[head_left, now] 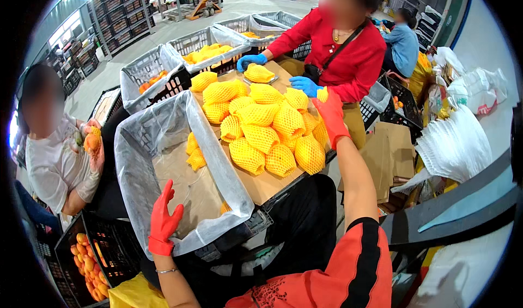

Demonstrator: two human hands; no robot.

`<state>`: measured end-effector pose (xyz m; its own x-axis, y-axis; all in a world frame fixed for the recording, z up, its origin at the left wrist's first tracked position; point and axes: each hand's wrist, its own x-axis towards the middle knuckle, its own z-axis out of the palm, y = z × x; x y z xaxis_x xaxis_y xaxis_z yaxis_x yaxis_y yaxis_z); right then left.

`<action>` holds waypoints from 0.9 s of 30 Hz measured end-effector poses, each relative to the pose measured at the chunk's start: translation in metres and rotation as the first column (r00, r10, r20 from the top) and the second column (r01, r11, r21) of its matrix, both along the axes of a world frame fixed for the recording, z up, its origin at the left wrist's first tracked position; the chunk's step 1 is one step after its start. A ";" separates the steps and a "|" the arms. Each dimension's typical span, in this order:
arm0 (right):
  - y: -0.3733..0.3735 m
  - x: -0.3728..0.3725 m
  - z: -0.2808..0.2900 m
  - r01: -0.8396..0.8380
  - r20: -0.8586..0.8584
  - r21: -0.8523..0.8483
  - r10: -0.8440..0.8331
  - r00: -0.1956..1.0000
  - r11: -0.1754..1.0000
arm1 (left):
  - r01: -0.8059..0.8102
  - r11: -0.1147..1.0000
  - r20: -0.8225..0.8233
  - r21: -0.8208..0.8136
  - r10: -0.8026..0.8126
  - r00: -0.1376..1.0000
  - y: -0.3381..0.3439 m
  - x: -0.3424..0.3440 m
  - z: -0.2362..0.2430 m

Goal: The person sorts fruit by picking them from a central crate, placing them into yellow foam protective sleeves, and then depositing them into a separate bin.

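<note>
My left hand (166, 218), in a red glove, is over the near rim of a crate with a white liner (155, 128); its fingers are spread and hold nothing. A few yellow-netted fruits (196, 159) lie inside along the crate's right wall, above brown cardboard. My right hand (332, 117), also red-gloved, reaches to the far right side of a pile of fruits in yellow foam nets (261, 114). Its thumb and fingers close round a yellow-netted fruit (322, 94), mostly hidden by the glove. The pile rests on a cardboard sheet (272, 191).
Across the pile, a person in red (348, 52) has blue-gloved hands by the cardboard. At left, another person (54, 155) holds an orange fruit (92, 140). Lined crates (147, 71) stand behind; a crate of orange fruit (90, 267) is low left. White foam sheets (457, 144) are stacked right.
</note>
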<state>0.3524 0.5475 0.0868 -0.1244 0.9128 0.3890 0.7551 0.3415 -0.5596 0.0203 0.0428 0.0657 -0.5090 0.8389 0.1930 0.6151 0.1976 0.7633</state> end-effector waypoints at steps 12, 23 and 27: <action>0.129 0.089 -0.024 -0.323 0.120 0.247 0.302 0.946 0.914 | 0.035 0.999 -0.127 -0.007 -0.035 0.991 0.013 0.000 -0.017; -0.271 -0.287 0.063 -0.950 0.235 -0.178 0.948 0.213 0.258 | -0.228 0.955 -0.397 0.191 0.288 0.871 -0.017 -0.010 -0.006; -0.261 -0.389 -0.081 -0.974 0.434 -0.206 0.901 -0.001 0.098 | -0.167 0.965 -0.232 0.203 0.213 0.949 -0.016 -0.016 -0.011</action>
<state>-0.0363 0.2863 0.0054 -0.9773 -0.1872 0.0989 -0.2057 0.9503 -0.2339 0.0048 0.0265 0.0549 -0.5719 0.6711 0.4717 0.7546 0.2048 0.6234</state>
